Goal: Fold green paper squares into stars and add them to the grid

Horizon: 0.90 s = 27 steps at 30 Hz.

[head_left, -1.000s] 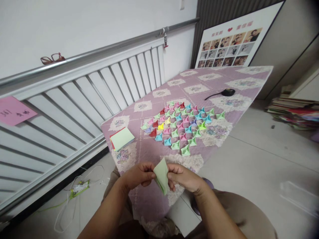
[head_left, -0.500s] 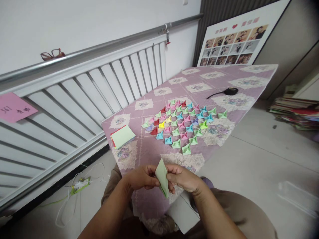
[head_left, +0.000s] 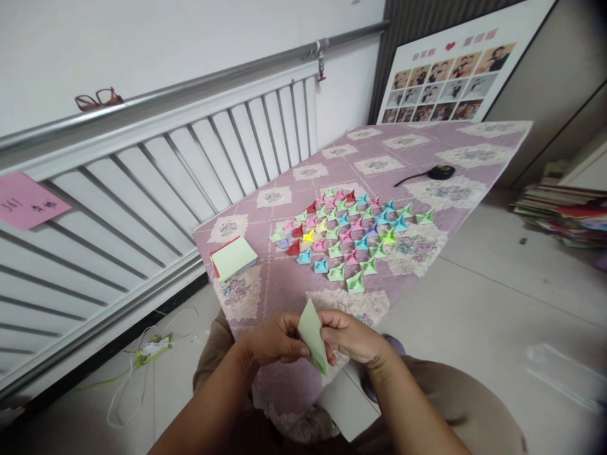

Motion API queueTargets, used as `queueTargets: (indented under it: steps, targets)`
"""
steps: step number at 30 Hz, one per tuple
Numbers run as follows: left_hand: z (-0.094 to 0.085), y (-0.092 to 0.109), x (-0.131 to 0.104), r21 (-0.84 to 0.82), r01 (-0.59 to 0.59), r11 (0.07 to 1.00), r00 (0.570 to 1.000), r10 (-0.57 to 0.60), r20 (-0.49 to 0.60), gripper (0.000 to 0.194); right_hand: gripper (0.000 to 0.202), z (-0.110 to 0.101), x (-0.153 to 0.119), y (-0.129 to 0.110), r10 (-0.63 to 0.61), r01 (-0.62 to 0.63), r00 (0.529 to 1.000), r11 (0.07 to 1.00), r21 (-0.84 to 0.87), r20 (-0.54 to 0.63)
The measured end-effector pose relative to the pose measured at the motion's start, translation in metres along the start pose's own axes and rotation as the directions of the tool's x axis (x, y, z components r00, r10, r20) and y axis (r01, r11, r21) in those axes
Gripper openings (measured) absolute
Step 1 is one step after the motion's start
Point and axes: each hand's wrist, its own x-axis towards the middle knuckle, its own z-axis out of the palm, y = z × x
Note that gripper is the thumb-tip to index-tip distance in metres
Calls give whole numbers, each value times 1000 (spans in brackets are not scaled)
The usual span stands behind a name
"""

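Note:
A folded piece of pale green paper is held upright between my two hands, over the near edge of the table. My left hand pinches its left side, thumb in front and fingers behind. On the right side, my right hand grips it between thumb and fingers. Beyond my hands, rows of small folded paper pieces in green, pink, blue, red, yellow and purple stand on the cloth. Left of them lies a stack of coloured paper sheets, a pale green one on top.
A purple patterned tablecloth covers the table. A black corded object lies at its far right. Along the left runs a white radiator with a pipe carrying glasses. A power strip rests on the floor, and stacked books are at right.
The folded green paper and both hands have shifted very slightly to the right in view, with the grip about the same. The things on the table stay where they were.

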Motion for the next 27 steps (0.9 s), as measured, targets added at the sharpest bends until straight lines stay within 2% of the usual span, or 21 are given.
queueTargets:
  steps: [5,13,16,20,23,27]
  targets:
    - [1,2,-1,-10,-5,1000,1000,5,7,48,42,-3,0,1,10,-10,1000,1000,-10,-5]
    - [-2,5,-3,-30,35,999,995,-38,-95,67,41,-5,-4,-1,-37,37,999,999,-36,-10]
    - [-7,4,-5,-47,32,998,988,-38,-149,63,39,-4,-6,-4,-70,69,997,997,-39,-19]
    - [-11,4,-5,-65,-9,998,989,-1,-150,54,41,-3,-6,-5,-51,50,998,998,-30,-29]
    - [-15,5,-6,-3,-42,999,985,41,-167,49,40,-3,-4,-7,-27,22,996,998,-60,-83]
    - [-22,9,-10,122,-49,991,968,77,-237,46,37,-3,-1,-13,-66,31,981,981,-190,-184]
